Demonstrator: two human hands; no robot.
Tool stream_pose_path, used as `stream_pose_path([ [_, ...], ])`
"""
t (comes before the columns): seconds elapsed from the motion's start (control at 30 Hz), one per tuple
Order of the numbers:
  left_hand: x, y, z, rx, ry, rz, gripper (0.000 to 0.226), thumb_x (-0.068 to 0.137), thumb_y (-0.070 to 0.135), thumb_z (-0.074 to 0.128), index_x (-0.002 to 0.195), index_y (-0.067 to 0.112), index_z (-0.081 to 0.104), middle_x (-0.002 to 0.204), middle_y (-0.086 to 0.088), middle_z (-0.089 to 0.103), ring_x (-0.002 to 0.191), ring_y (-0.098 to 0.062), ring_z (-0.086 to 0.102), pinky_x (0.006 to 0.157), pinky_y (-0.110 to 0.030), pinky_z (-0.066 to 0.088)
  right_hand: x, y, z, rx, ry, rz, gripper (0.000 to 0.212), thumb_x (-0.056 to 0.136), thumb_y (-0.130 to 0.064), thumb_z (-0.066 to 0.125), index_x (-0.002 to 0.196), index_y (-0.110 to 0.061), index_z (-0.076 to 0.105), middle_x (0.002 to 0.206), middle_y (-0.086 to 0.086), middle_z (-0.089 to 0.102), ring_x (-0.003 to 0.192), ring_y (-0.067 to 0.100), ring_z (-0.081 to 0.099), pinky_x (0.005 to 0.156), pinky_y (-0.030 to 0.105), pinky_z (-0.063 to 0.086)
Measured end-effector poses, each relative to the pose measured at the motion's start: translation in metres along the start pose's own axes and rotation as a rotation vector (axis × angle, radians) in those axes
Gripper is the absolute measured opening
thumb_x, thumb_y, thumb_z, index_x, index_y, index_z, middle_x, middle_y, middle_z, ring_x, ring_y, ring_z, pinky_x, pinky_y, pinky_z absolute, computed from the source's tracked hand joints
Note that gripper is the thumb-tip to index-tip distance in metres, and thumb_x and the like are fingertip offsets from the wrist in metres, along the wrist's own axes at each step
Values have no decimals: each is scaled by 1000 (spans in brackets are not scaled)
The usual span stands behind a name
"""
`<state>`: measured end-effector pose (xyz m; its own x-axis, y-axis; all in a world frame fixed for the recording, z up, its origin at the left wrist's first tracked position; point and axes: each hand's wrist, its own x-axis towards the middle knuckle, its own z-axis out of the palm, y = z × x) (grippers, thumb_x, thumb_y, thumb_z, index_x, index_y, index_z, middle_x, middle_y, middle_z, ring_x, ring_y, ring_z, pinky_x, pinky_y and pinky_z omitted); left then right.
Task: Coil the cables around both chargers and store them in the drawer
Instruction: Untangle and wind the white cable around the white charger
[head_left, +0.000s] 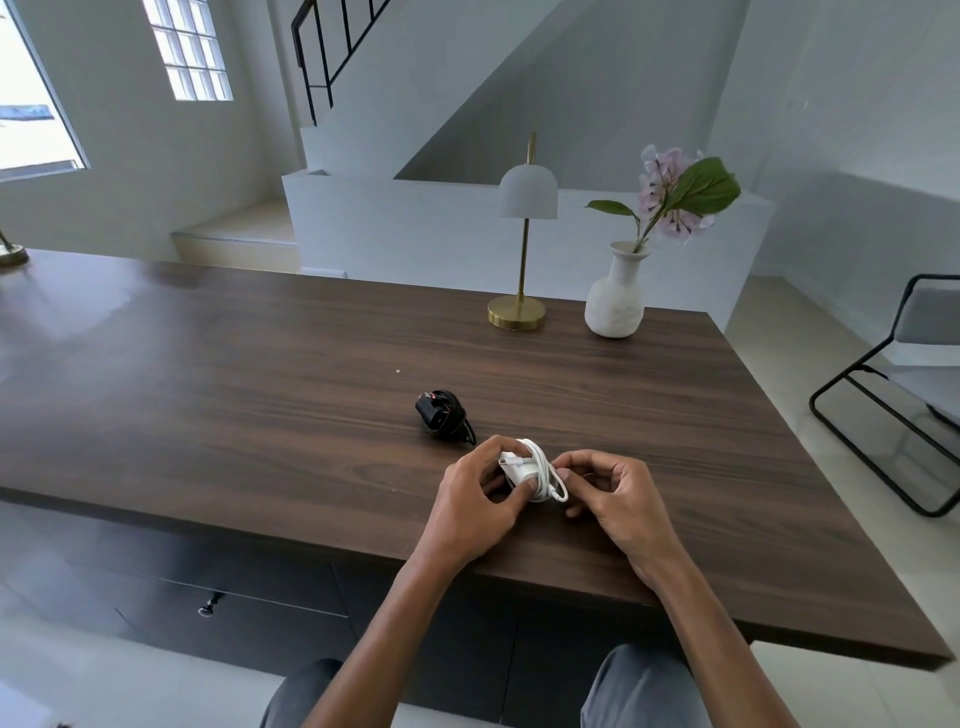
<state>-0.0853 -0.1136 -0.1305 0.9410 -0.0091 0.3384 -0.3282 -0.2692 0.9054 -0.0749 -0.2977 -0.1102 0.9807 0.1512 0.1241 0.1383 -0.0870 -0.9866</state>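
Watcher: Where do we find the white charger (521, 469)?

Partner: Between our two hands, over the bench (260, 389) near its front edge. We cannot tell whether it rests on the wood or sits just above it.

Watcher: Which hand has it?

Partner: Our left hand (480, 499) grips it, with the thumb on the near face and the fingers curled over the far side.

Watcher: And the white cable (544, 467)?

Partner: It is wound round the charger body in several turns. A short loop with the plug end sticks out at the lower right, toward our right hand (615, 493).

Watcher: What is that hand doing?

Partner: Its fingers are curled, and thumb and forefinger pinch the cable right beside the charger. Our two hands nearly meet across it.

Watcher: Where is the black charger (440, 415)?

Partner: It lies on the bench just beyond our left hand, apart from it, with its black cable (460, 423) coiled round it.

Watcher: And the drawer (234, 618)?

Partner: It is under the bench top, down to our left, and it is closed. It has a dark front with a small knob or key and is well apart from both hands.

Watcher: What else do we see?

Partner: At the far edge stand a lamp (525, 208) with a brass base and a white vase (615, 299) holding a pink flower (662, 187). A chair (909, 364) stands on the floor to our right.
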Motion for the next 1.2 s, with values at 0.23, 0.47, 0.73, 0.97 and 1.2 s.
stream_pose_path([
  [0.23,1,0,-1,16,-27,-1,28,85,12,78,103,31,66,111,7,74,106,-8,72,95,-35,60,0,-3,2,-34,2,-14,10,90,-4,70,95,-7,78,87,8,78,68,9,68,58,22,56],
  [0.47,1,-1,-2,61,-17,20,27,83,16,79,98,33,63,108,8,73,105,-14,72,93,-41,60,0,-6,2,-61,-25,0,11,93,-8,68,95,-9,78,86,8,77,62,4,64,57,22,54],
  [0.73,-2,4,-2,-69,-12,31,21,84,7,80,92,16,63,109,0,75,102,-13,74,86,-29,61,0,-7,6,-91,-5,-6,14,85,-19,78,94,-8,76,84,20,73,60,6,63,52,20,53],
  [0.97,2,-1,-5,-136,-44,2,12,89,11,75,97,14,67,130,-3,68,119,-14,68,93,-25,57,0,-4,5,-92,16,-16,15,86,-21,78,91,-7,76,81,19,73,60,8,63,53,22,53],
  [1.2,5,-11,-1,-82,-20,9,20,93,2,68,85,18,59,119,-5,73,126,-6,62,99,-32,56,1,-1,9,-116,39,-29,14,84,-24,80,86,-12,74,76,15,72,58,12,62,51,24,53],
])
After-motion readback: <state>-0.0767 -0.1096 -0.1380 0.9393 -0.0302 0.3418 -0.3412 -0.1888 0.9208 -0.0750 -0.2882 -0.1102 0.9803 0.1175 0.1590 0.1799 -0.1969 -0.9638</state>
